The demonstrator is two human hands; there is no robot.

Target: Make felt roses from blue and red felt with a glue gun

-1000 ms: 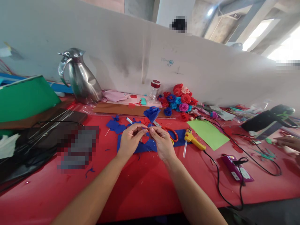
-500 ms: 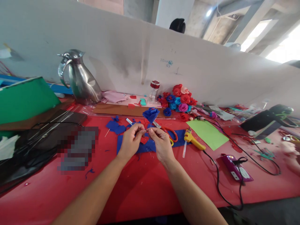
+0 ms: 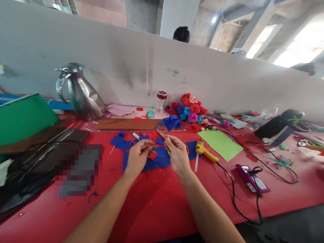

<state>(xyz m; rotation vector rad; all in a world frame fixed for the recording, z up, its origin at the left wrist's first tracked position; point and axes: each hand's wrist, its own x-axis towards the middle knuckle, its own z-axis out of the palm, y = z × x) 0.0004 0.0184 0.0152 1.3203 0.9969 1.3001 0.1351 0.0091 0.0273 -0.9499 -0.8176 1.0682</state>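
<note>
The glossy red tabletop [image 3: 141, 209] carries 1 yellow glue gun [image 3: 208, 154], 1 lime-green paper sheet [image 3: 220, 145] and 1 boxy purple power strip [image 3: 249, 179].

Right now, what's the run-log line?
left hand: fingers curled | right hand: below blue flower | grip: unclear | yellow glue gun: on table
</note>
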